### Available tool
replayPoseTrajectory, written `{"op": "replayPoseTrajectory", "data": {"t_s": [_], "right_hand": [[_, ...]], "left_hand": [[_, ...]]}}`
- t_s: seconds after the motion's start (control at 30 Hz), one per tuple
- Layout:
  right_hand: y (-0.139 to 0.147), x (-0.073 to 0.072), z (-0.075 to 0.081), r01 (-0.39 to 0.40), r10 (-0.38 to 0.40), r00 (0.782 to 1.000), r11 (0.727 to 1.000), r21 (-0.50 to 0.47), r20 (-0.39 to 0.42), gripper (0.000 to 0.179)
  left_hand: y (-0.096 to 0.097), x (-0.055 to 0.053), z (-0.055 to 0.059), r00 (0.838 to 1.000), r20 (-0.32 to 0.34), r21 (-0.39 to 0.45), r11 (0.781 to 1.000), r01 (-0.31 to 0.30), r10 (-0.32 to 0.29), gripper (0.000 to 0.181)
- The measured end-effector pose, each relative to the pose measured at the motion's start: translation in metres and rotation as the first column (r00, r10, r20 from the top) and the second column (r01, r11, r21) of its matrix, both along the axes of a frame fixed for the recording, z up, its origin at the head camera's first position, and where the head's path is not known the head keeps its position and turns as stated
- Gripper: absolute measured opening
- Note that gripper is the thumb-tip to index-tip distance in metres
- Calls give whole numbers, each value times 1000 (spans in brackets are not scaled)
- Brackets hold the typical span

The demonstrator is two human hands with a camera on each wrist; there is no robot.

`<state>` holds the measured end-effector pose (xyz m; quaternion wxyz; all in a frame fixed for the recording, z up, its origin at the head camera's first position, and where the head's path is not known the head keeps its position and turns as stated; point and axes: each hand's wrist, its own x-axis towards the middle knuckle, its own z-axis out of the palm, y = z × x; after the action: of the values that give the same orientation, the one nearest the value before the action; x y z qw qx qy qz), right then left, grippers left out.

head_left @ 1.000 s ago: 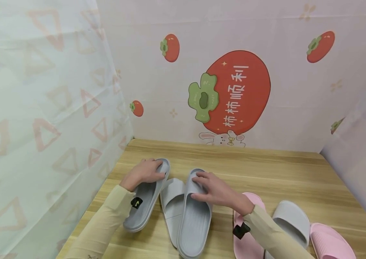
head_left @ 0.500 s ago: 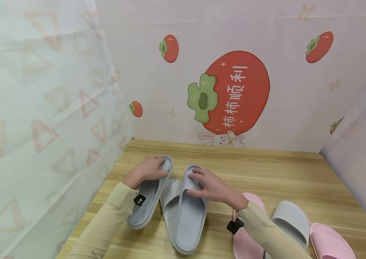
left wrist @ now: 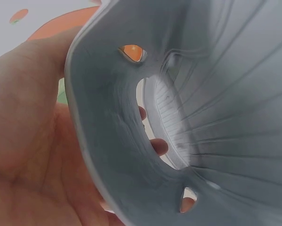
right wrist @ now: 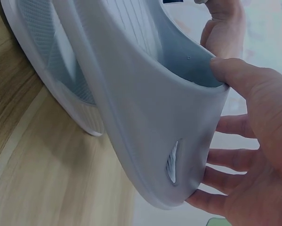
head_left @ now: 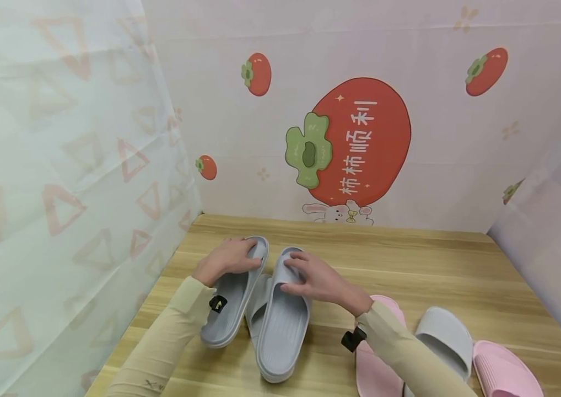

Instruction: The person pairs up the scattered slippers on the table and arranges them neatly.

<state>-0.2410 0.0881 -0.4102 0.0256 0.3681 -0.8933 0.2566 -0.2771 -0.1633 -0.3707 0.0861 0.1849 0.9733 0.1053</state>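
Note:
My left hand (head_left: pixel 228 258) grips the strap of a blue-grey slipper (head_left: pixel 221 328). In the left wrist view the palm lies along the edge of that slipper's strap (left wrist: pixel 98 136), and fingertips show through a hole. Another blue-grey slipper (head_left: pixel 282 333) hangs tilted from my right hand (head_left: pixel 322 281). The right wrist view has the thumb over the strap's rim and the fingers along the outside of this slipper (right wrist: pixel 150 108). Between the two, a lighter grey slipper (head_left: pixel 259 295) lies on the wooden surface, partly hidden behind the right-hand one.
At the right lie a pink slipper (head_left: pixel 377 372), a light grey slipper (head_left: pixel 444 328) and another pink slipper (head_left: pixel 506 369). My right forearm crosses above the first two. Printed cloth walls (head_left: pixel 241 127) bound the wooden surface (head_left: pixel 409 259) at the back and sides.
The right-hand slipper has moved left and away from me, covering more of the lighter grey one. The left-hand slipper has shifted slightly right and away. Both stay in the hands.

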Motion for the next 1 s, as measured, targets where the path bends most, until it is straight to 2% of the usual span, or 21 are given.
{"op": "replayPoseTrajectory", "data": {"t_s": [0.23,0.47,0.73,1.0], "right_hand": [[-3,-5,1,-4,4,1000,1000,16,-8,63],[-2,-8,4,35,-35,999,999,12,1,62],[-4,-15,1,50,-49,998,998,28,-45,61],[-5,-22,1,61,-60,997,998,19,-38,62]], "left_hand": [[4,-3,1,1000,10,-10,1000,1,-1,64],[10,-7,1,1000,-10,0,1000,15,-15,64],[16,-12,0,999,-41,-16,999,31,-31,63],[18,-15,-3,1000,-29,2,1000,-3,3,65]]}}
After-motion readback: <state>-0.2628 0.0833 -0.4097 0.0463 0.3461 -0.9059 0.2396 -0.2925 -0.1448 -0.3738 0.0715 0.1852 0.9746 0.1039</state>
